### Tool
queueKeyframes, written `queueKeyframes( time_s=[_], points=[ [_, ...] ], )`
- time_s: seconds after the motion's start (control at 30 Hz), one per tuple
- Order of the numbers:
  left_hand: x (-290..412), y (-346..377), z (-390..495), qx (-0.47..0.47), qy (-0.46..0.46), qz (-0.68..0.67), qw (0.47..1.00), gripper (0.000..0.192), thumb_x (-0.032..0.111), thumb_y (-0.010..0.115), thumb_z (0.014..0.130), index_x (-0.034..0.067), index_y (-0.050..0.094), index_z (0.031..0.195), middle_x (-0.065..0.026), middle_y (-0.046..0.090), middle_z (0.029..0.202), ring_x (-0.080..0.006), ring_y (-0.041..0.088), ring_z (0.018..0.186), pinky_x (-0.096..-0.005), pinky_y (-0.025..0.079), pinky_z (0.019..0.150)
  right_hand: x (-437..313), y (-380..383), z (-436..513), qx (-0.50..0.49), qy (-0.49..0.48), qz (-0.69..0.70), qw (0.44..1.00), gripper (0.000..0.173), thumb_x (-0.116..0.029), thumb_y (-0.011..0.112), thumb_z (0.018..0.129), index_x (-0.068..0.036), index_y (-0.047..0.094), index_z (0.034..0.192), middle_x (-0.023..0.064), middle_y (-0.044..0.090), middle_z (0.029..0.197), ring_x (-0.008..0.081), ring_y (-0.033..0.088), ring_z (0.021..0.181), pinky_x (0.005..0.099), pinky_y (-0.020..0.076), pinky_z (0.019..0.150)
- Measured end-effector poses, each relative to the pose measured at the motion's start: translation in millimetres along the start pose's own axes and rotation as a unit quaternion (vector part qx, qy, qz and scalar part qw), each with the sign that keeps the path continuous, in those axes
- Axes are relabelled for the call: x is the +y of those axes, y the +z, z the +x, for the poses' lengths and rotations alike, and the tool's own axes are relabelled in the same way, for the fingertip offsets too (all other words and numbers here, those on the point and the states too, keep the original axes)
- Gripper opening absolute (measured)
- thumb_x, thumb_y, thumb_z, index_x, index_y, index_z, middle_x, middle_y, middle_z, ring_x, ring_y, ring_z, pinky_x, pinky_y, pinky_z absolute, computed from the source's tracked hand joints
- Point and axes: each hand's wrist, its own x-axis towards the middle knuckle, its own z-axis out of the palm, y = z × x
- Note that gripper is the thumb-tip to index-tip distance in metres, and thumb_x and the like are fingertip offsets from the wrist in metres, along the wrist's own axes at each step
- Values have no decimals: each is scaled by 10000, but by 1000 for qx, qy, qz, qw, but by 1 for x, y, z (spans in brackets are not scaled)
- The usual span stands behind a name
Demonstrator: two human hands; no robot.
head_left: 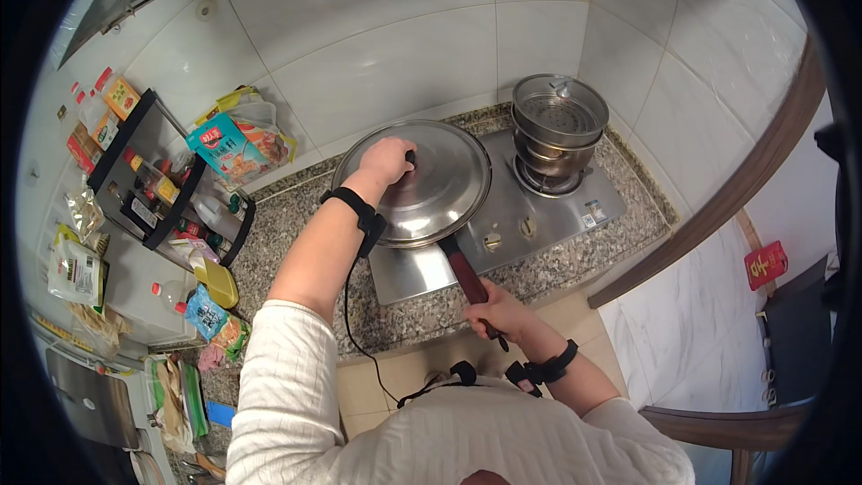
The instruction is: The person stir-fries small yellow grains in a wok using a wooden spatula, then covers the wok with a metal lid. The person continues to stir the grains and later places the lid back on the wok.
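A large domed metal lid [438,182] covers a pan on the left side of the steel gas hob [417,276]. My left hand [388,160] grips the black knob [409,157] at the top of this lid. Below and to the right, my right hand [500,313] is closed around the pan's dark red handle [468,276], which points towards me. The lid hides the pan's inside and most of its body. Both my wrists wear black straps, and a thin black cable hangs from the left one.
A steel steamer pot [559,148] with a glass lid stands on the right burner. To the left, a black rack [151,168] holds several bottles, beside propped food packets [232,148]. More bags and a yellow container [217,283] line the granite counter [279,242]. Tiled walls enclose the hob.
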Motion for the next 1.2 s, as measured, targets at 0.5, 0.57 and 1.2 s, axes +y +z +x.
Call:
queueKeyframes(
  time_s=[0.5, 0.57, 1.2],
  points=[
    [-20, 16, 14, 48, 45, -3, 998, 414, 206, 820, 783, 121, 738, 1180, -177, 735, 1080, -387, 679, 1047, -476, 543, 936, -4, -4, 9, -18, -12, -5, 1000, 365, -14, 694, 871, -49, 449, 1140, 32, 558, 718, 124, 554, 526, 311, 462, 458],
    [-19, 15, 14, 33, 27, -6, 999, 418, 196, 815, 797, 144, 731, 1204, -158, 725, 1131, -369, 669, 1088, -470, 542, 953, -6, -4, 10, -18, -15, -10, 1000, 358, -12, 692, 872, -46, 452, 1137, 33, 555, 708, 128, 550, 521, 315, 460, 458],
    [-24, 1, 10, 61, 9, 9, 998, 444, 212, 791, 846, 165, 709, 1280, -166, 723, 1154, -378, 673, 1077, -464, 547, 950, -26, -3, 18, -37, -15, -27, 999, 364, -13, 672, 877, -17, 432, 1151, 40, 553, 660, 139, 547, 497, 316, 450, 442]
  ],
)
